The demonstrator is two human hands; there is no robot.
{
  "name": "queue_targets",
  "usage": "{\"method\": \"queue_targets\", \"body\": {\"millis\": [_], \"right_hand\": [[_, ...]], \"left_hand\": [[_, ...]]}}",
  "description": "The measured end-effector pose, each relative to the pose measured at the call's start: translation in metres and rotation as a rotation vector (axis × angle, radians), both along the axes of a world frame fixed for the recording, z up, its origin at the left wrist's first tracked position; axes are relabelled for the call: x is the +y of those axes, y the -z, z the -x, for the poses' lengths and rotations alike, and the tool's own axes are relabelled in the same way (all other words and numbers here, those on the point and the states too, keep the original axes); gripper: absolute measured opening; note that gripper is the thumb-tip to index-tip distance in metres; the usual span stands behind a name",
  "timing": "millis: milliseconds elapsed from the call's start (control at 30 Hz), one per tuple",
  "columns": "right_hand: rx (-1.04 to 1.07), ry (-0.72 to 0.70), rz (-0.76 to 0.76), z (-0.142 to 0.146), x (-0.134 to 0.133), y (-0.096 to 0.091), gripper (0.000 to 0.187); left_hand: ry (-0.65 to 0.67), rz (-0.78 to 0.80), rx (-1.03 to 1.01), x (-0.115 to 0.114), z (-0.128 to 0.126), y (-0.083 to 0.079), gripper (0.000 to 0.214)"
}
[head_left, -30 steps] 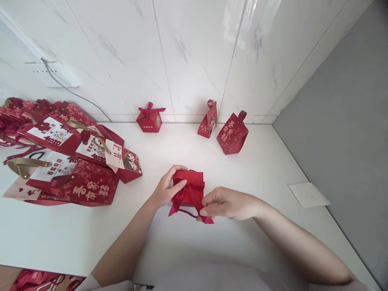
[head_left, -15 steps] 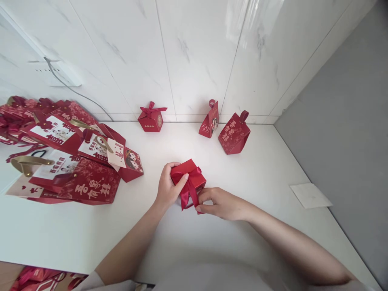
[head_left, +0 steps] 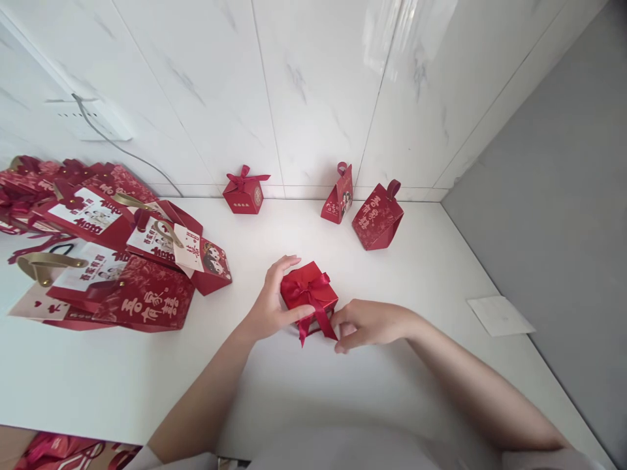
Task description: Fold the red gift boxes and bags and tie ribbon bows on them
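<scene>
A red gift box with a dark red ribbon bow on its lid stands on the white counter in front of me. My left hand curves loosely around its left side. Its fingers are spread beyond the back corner, and the thumb lies across the front by the bow. At the box's front right, my right hand is close to the hanging ribbon tail. Thumb and index finger are apart there, with nothing visible between them; whether they touch the tail I cannot tell.
Several red gift bags and boxes crowd the counter's left side. By the tiled wall stand a ribboned box, a triangular box and a handled box. A white slip lies at right. Red items show lower left.
The box has shifted slightly right and toward me. My left thumb has come off the bow and the hand has loosened. My right fingers have let go of the ribbon tail.
</scene>
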State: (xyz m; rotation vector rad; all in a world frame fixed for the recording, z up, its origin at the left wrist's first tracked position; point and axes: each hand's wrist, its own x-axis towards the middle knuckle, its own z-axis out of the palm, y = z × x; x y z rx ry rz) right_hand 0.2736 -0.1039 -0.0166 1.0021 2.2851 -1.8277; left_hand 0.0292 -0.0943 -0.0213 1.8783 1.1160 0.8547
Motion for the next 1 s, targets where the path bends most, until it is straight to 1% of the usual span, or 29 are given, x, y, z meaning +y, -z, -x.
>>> {"method": "queue_targets", "body": {"millis": [33, 100, 167, 200, 267, 333, 433, 533, 600, 700, 800, 1000], "right_hand": [[-0.044, -0.028, 0.036, -0.009, 0.002, -0.010, 0.038], [-0.091, 0.024, 0.019, -0.027, 0.006, -0.029, 0.044], [-0.078, 0.135, -0.080, -0.040, 0.008, -0.043, 0.042], [-0.052, 0.190, -0.129, -0.042, 0.009, -0.047, 0.040], [0.024, 0.290, -0.214, -0.041, 0.013, -0.050, 0.038], [0.103, 0.367, -0.276, -0.031, 0.018, -0.048, 0.036], [0.182, 0.437, -0.338, -0.012, 0.029, -0.038, 0.034], [0.223, 0.427, -0.346, 0.002, 0.038, -0.029, 0.033], [0.255, 0.405, -0.342, 0.008, 0.041, -0.025, 0.029], [0.280, 0.395, -0.366, 0.012, 0.041, -0.021, 0.022], [0.278, 0.391, -0.380, 0.013, 0.040, -0.018, 0.021], [0.280, 0.397, -0.304, 0.013, 0.043, -0.011, 0.025]], "left_hand": [[0.029, 0.020, 0.001, 0.003, 0.006, -0.002, 0.069], [0.074, 0.059, 0.020, 0.010, 0.019, -0.005, 0.051], [0.092, 0.091, 0.068, 0.016, 0.030, -0.008, 0.035], [0.093, 0.103, 0.097, 0.018, 0.034, -0.008, 0.031], [0.097, 0.109, 0.141, 0.020, 0.037, -0.009, 0.030], [0.114, 0.085, 0.152, 0.020, 0.036, -0.009, 0.033], [0.103, 0.019, 0.126, 0.018, 0.031, -0.009, 0.024], [0.037, -0.048, 0.098, 0.017, 0.027, -0.007, 0.013], [-0.006, -0.084, 0.085, 0.017, 0.027, -0.005, 0.011], [-0.038, -0.108, 0.074, 0.018, 0.027, -0.003, 0.015], [-0.060, -0.119, 0.074, 0.019, 0.025, 0.000, 0.020], [-0.149, -0.167, 0.105, 0.017, 0.017, 0.003, 0.029]]}}
